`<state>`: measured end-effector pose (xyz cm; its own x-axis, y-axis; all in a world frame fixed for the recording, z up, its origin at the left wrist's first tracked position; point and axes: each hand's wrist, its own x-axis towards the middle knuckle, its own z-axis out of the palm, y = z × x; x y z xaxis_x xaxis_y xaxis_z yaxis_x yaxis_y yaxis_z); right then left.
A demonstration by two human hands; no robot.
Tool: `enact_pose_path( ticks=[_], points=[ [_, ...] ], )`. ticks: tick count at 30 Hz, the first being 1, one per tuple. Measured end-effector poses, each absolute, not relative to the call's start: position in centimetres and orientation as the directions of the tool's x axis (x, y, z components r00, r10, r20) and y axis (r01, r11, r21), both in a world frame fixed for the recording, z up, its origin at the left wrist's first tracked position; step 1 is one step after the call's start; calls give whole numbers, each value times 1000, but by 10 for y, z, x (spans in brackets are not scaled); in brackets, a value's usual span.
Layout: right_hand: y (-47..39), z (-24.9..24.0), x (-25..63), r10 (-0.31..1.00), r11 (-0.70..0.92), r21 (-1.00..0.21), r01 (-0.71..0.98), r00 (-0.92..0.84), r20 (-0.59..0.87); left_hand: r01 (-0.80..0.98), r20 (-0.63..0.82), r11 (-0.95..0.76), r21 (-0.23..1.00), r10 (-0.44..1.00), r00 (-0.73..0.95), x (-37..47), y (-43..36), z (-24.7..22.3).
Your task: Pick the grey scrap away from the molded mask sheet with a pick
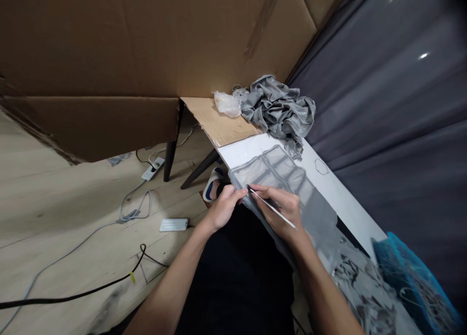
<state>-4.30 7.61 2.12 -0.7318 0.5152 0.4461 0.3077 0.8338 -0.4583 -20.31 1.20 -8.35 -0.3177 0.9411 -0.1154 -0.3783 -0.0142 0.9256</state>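
A grey fabric piece [276, 168] with pale, see-through panels lies over the white tabletop and hangs past its near edge. My left hand [226, 204] pinches the near edge of this fabric between thumb and fingers. Close beside it, my right hand [279, 206] grips a thin white stick-like tool [273, 209] like a pen. The tool's dark end is at the fabric by my left thumb; its exact kind I cannot make out. Its pale end slants down to the right, across the hand.
Crumpled grey cloth [279, 106] and a clear plastic bag [228, 103] lie at the far end. Fabric scraps [365, 286] and a blue mesh basket [412, 271] are at right. A large cardboard box [153, 43] stands ahead; cables and a power strip [153, 169] lie on the floor.
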Motion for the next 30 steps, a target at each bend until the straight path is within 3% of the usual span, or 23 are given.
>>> enact_pose_path(
  ticks=[8,20,30],
  points=[
    [74,28,-44,492,851,-416,322,-765,414,-385,-150,9,923,930,-337,-202,11,-85],
    [76,27,-44,547,802,-498,330,-740,392,-400,-141,-4,916,932,-334,-201,11,-87],
    [83,20,-44,651,665,-688,291,-677,343,-380,-70,-54,923,950,-304,-201,11,-78]
  ],
)
